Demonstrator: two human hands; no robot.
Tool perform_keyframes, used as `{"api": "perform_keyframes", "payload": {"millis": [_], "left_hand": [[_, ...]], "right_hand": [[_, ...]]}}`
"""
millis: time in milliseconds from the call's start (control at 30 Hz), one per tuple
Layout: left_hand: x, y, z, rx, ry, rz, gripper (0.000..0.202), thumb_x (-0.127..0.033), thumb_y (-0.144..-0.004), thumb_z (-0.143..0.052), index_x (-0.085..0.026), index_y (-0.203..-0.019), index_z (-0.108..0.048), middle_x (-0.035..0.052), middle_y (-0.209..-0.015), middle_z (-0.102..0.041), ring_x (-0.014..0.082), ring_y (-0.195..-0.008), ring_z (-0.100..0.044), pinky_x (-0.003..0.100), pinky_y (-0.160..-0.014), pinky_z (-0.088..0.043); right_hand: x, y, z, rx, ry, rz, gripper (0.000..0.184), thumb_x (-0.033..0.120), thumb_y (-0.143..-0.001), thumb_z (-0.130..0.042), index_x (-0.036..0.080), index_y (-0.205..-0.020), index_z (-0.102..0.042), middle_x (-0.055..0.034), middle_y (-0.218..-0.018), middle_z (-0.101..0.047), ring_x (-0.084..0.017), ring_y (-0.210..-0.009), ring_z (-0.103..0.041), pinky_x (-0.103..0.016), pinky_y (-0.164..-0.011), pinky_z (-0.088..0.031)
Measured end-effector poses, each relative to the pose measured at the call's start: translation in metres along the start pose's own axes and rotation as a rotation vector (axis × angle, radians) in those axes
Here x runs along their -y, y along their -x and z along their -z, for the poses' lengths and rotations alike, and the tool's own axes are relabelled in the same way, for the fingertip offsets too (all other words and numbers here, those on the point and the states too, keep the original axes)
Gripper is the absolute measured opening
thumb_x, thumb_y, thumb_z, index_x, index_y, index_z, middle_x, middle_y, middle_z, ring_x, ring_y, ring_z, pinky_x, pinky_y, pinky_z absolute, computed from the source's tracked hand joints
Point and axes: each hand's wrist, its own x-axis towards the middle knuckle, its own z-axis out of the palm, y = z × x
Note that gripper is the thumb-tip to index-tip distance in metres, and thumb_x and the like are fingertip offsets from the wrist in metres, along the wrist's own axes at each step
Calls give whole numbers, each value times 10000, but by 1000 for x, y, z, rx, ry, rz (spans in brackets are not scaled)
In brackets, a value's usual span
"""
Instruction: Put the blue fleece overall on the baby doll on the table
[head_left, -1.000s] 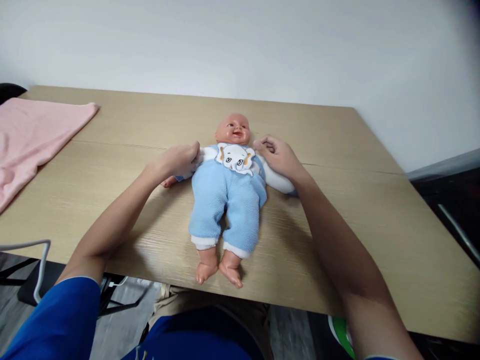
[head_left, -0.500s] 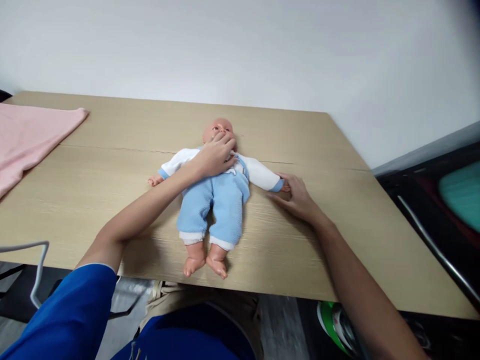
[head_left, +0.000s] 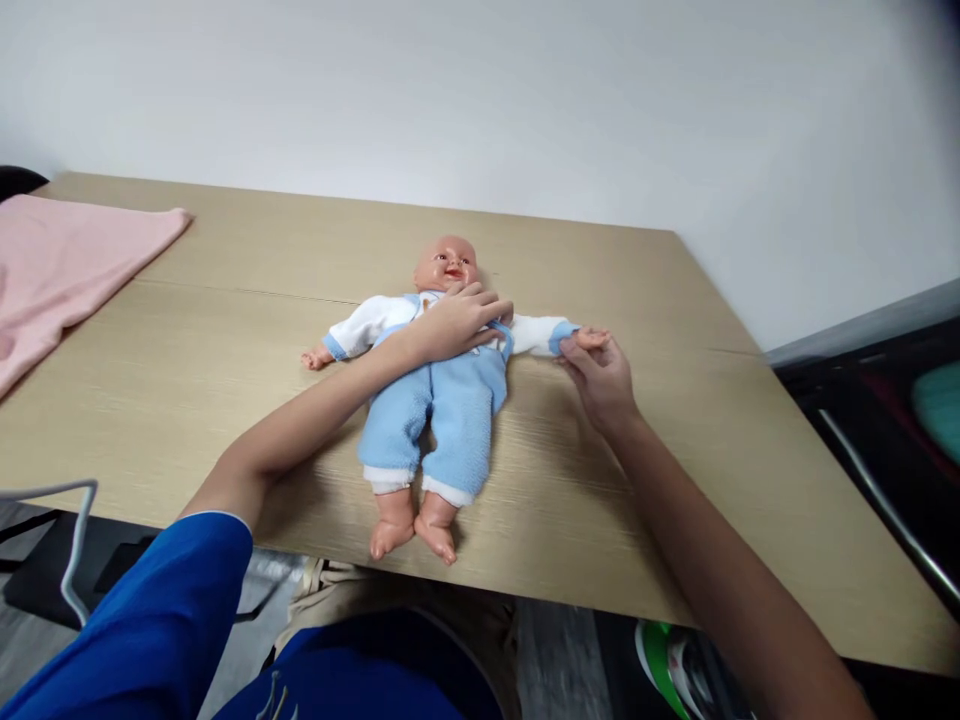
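Note:
A baby doll [head_left: 435, 400] in a light blue fleece romper with white sleeves lies on its back in the middle of the wooden table [head_left: 637, 480]. My left hand [head_left: 457, 322] lies flat across the doll's chest with fingers stretched out. My right hand [head_left: 596, 375] pinches the blue cuff and small hand at the end of the doll's outstretched arm on the right. The doll's other arm stretches out free to the left, and its bare feet point toward me near the table's front edge.
A pink cloth [head_left: 67, 275] lies on the table's far left. A white wire hanger [head_left: 71, 530] sits below the table's left front edge. A dark surface with a teal object [head_left: 937, 395] stands to the right of the table. A white wall runs behind.
My left hand has slid from the doll's face down onto its chest. My right hand has closed on the doll's right-side cuff and lifted that arm slightly.

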Motion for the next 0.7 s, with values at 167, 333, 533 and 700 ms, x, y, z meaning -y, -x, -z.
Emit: {"api": "perform_keyframes", "payload": {"millis": [167,333,533,700], "left_hand": [[-3,3,1,-46,2,-100,479,-491,-1250,-416,-188,-1440,-735,211,-1333,-763,380,-1232,-658,492,-1128,-426],[-9,14,9,-98,-22,-149,474,-487,-1242,-424,-245,-1458,-770,204,-1374,-740,388,-1323,-612,536,-1200,-407],[-13,20,14,-191,105,-104,393,-488,-1199,-519,-254,-1337,-804,205,-1330,-732,387,-1295,-606,567,-1213,-436],[-4,10,8,-284,384,-6,336,-529,-1136,-624,-219,-1169,-748,180,-1260,-745,340,-1213,-661,521,-1181,-499]], "right_hand": [[9,-20,-39,-71,-5,126,688,774,-745,-1003,303,-1100,-649,-64,-1167,-783,-300,-1115,-797,-473,-1022,-695],[-1,-7,-65,35,88,254,507,625,-810,-967,310,-1055,-654,-53,-1075,-777,-305,-1022,-786,-528,-1022,-687],[3,13,-64,149,385,465,280,428,-848,-840,312,-1098,-785,-111,-1175,-726,-391,-1159,-716,-628,-1093,-638],[7,15,-61,188,332,443,342,616,-1001,-724,306,-1124,-800,-140,-1282,-712,-412,-1306,-689,-692,-1261,-539]]}}
